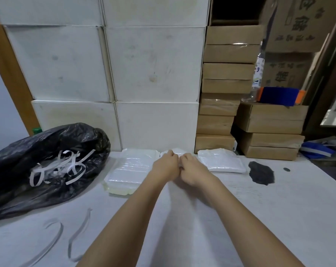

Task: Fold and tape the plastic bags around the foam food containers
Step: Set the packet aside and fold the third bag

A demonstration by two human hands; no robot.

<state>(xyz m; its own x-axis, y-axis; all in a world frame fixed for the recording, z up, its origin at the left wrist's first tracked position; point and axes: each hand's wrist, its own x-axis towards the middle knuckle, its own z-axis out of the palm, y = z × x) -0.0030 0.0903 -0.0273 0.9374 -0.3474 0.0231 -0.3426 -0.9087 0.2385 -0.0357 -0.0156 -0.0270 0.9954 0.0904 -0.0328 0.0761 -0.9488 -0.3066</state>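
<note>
Nearest me, loose white strips [53, 241] lie on the table [259, 218]. Farther out, my left hand [166, 166] and right hand [192, 170] meet knuckle to knuckle, fingers curled over a bagged foam container [175, 152] mostly hidden beneath them; whether they pinch plastic I cannot tell. I judge I'm folding its bag. Wrapped containers sit left [128, 170] and right [221, 160]. Next comes tape, which I can't see.

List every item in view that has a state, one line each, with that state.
left hand: fingers curled, knuckles against the right hand
right hand: fingers curled; what it grips is hidden
left container stack: bagged, lying flat
right container pack: bagged, lying flat
black bag: open, holding white strips
bottle: upright on a carton
</note>
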